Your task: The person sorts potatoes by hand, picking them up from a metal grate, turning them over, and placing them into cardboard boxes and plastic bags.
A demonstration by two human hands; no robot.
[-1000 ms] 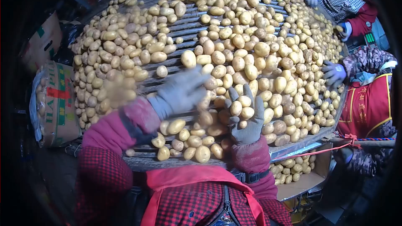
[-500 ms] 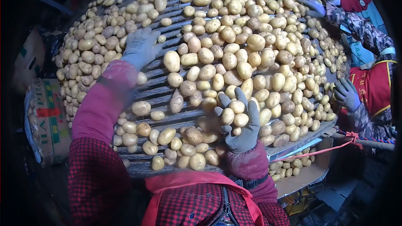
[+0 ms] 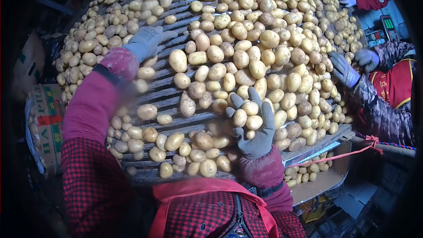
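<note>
Potatoes of many sizes (image 3: 269, 39) lie heaped over a slatted table (image 3: 165, 86). Palm up near the front edge, my gloved right hand (image 3: 257, 140) cradles several small potatoes (image 3: 251, 115), its fingers curling up around them. My left hand (image 3: 147, 42), also in a grey glove, reaches over the slats at the edge of the left heap (image 3: 90, 46). Its fingers are stretched out to the right and nothing shows in them; potatoes lie just below its wrist. A loose group of potatoes (image 3: 198, 156) sits in front of me, left of my right hand.
A printed cardboard box (image 3: 52, 125) stands at the left. Below the right front edge is an open carton (image 3: 319, 186) holding potatoes, with a pink string (image 3: 337, 156) stretched above. Co-workers' gloved hands (image 3: 345, 69) touch the heap at right, near a device with a green display (image 3: 388, 24).
My left hand has shifted slightly, its fingers now pointing further right, and the potatoes by its forearm have moved. My right hand stays still with its potatoes. The co-workers' hands at right have moved.
</note>
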